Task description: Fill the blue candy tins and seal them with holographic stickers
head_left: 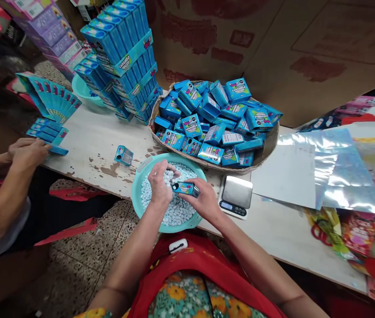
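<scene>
A turquoise basin full of small pale-blue candies stands at the table's front edge. Over it, my left hand is cupped around some of the candies, its fingers curled. My right hand grips a small blue candy box between thumb and fingers, lying on its side. The box's dark open end faces my left palm, close to the candies there. Whether any candies are inside the box I cannot tell.
Behind the basin, a cardboard tray is heaped with blue boxes. A digital scale stands at right, near silvery sheets. One box lies at left. Stacked boxes rise behind. A co-worker's hands hold a display box.
</scene>
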Available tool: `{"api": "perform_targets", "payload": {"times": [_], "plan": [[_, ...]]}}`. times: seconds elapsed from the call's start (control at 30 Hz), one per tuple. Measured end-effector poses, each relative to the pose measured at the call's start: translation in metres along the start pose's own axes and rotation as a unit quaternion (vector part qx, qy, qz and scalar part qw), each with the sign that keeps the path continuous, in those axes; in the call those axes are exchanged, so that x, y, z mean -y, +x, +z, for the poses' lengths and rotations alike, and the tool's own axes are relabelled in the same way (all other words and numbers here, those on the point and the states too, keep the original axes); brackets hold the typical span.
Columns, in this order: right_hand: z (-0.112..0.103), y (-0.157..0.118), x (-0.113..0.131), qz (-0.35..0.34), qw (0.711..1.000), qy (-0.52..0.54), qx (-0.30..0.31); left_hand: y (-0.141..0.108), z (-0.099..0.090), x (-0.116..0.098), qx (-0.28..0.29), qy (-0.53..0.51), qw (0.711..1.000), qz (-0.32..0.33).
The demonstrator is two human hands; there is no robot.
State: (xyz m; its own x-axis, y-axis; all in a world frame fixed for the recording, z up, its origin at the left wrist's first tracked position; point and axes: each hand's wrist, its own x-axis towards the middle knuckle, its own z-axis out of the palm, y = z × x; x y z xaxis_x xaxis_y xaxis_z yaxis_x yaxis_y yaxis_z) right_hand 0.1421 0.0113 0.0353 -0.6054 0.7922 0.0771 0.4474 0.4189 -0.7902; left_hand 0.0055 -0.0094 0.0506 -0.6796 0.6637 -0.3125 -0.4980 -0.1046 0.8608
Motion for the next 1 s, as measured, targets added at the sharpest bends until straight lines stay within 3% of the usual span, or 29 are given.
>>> {"api": "perform_targets", "payload": {"times": [0.53, 0.8, 1.0], "plan": [[0.003, -0.004, 0.009, 0.011, 0.999, 0.012, -0.047, -0.006, 0.002, -0.002, 0.003, 0.04, 0.997, 0.059], [0.001, -0.004, 0.012, 0.027, 0.998, 0.011, -0.059, -0.007, 0.005, -0.003, 0.037, 0.031, 0.998, 0.051], [0.002, -0.003, 0.011, 0.027, 0.997, 0.029, -0.065, -0.009, 0.005, -0.004, 0.024, 0.051, 0.996, 0.067]]}}
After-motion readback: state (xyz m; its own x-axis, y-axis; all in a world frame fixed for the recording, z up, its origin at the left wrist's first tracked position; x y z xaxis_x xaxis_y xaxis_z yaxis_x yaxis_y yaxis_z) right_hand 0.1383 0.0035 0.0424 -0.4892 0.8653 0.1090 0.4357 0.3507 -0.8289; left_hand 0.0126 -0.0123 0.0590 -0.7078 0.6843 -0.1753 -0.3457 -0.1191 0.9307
